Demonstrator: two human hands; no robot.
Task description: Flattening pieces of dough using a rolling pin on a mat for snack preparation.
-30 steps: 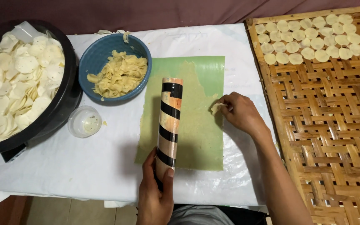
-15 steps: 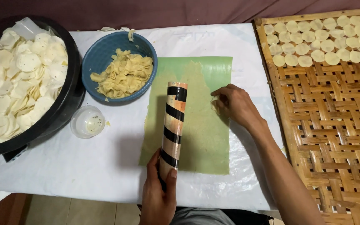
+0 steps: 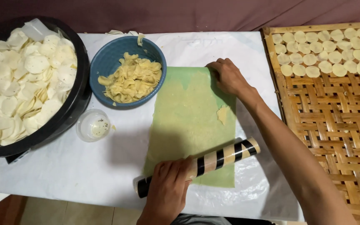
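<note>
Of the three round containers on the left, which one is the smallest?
The small clear plastic cup, in front of the blue bowl and beside the black tub; the other two are far wider.

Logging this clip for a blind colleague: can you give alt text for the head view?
The left hand grips a striped roller lying across the near end of a green sheet, while the right hand presses the sheet's far corner. Beside it stand a blue bowl and a woven tray.
</note>
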